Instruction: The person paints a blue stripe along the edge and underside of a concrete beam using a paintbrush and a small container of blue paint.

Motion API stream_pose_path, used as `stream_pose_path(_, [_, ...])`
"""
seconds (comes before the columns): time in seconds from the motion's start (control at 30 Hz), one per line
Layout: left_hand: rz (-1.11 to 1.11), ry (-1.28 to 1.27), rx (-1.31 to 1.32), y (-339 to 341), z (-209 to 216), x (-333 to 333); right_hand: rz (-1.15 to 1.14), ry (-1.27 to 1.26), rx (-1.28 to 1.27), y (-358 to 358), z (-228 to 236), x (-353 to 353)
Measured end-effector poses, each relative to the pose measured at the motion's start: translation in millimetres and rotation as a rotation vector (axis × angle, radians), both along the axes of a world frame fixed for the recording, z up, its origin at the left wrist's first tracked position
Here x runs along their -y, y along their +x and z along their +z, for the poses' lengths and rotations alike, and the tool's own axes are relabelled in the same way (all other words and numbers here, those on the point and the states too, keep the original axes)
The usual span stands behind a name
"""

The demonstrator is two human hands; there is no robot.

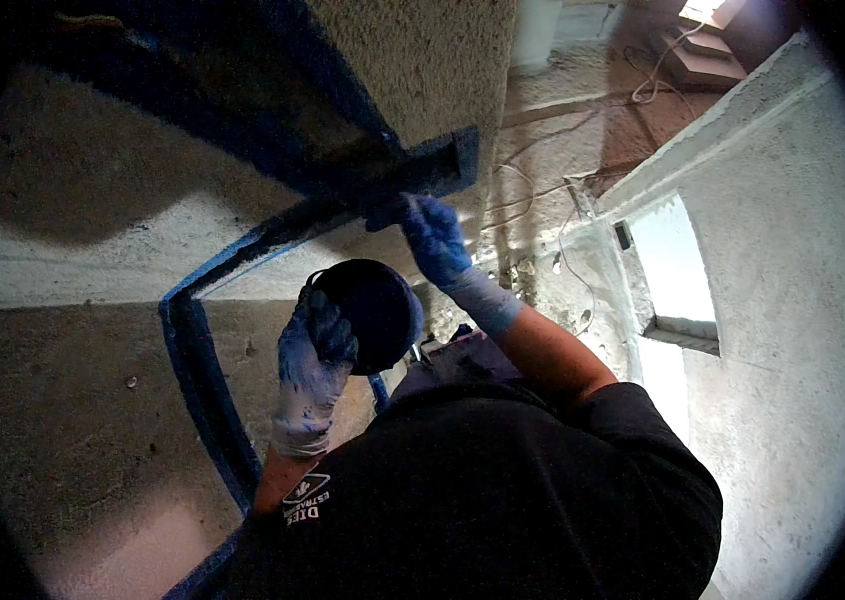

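My left hand [315, 365], in a paint-smeared light glove, grips the rim of a round dark bucket [375, 315] and holds it up in front of my chest. The inside of the bucket is too dark to make out. My right hand [435, 240], its glove stained deep blue, reaches beyond the bucket to a dark blue painted band [343, 203] on the rough wall. Its fingers are closed near the band. Whatever they hold is lost against the dark paint.
Another blue strip [208, 390] bends down the grey plastered surface at left. Thin cables [563, 245] trail over the rubble-strewn floor at right. Flat blocks [703, 58] lie at the upper right. A bright opening [678, 265] is set in the pale wall [793, 210].
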State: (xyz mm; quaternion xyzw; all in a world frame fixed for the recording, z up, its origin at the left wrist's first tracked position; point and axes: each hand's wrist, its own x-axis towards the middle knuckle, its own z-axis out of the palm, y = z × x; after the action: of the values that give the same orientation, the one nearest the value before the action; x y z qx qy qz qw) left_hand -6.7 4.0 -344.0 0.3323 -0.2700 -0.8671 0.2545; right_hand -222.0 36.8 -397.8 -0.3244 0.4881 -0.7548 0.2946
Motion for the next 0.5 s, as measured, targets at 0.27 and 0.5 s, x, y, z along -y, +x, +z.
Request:
stream_pose_path(0.27, [0.153, -0.058, 0.415, -16.1, 23.8, -18.0, 0.314, 0.04, -0.021, -24.2, 63.2, -39.7])
stream_pose_path(0.5, [0.059, 0.23, -0.075, -32.5, 26.3, -5.8, 0.505, 0.056, -0.946, 12.3, 45.3, -3.8])
